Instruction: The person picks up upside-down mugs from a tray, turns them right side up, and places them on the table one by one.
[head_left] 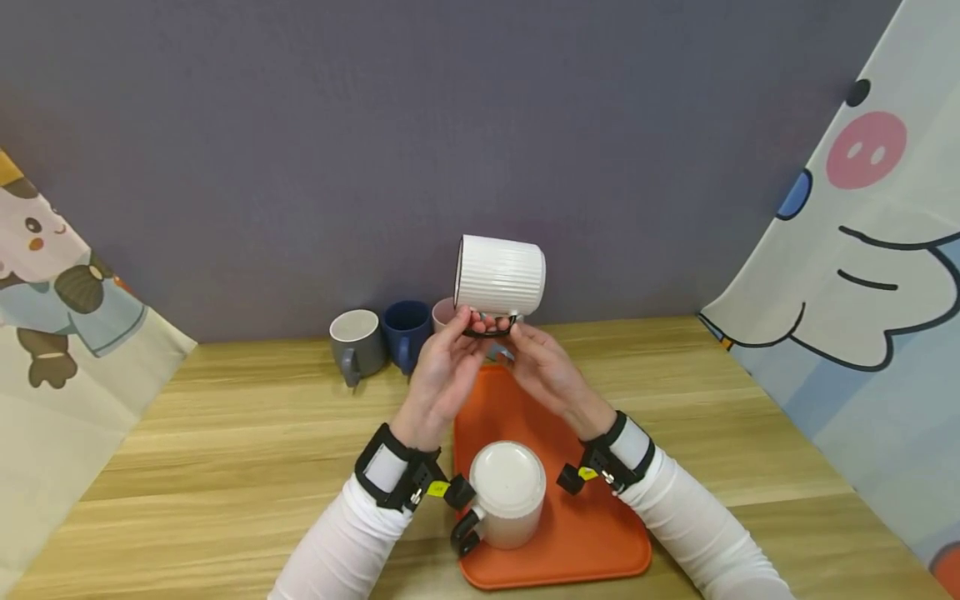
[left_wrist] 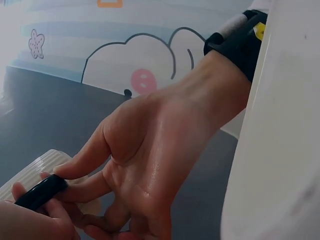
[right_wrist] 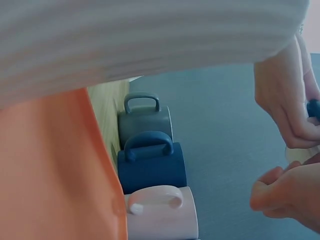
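A white ribbed mug (head_left: 500,273) with a black handle is held up on its side, its dark rim toward the left and its handle underneath. My left hand (head_left: 441,375) grips the handle, fingertips curled through its loop. From the other side, my right hand (head_left: 546,373) pinches the handle's end between thumb and finger; the left wrist view shows that black handle (left_wrist: 42,192) between both hands. Below my wrists, a second white mug (head_left: 510,487) with a black handle stands upside down on an orange tray (head_left: 577,558).
Along the grey back wall stand a grey mug (head_left: 357,342), a navy mug (head_left: 407,333) and a pink mug (right_wrist: 162,220), side by side. The pink one is partly hidden behind my hands in the head view. Printed cloths (head_left: 847,275) hang at both sides of the wooden table (head_left: 247,450).
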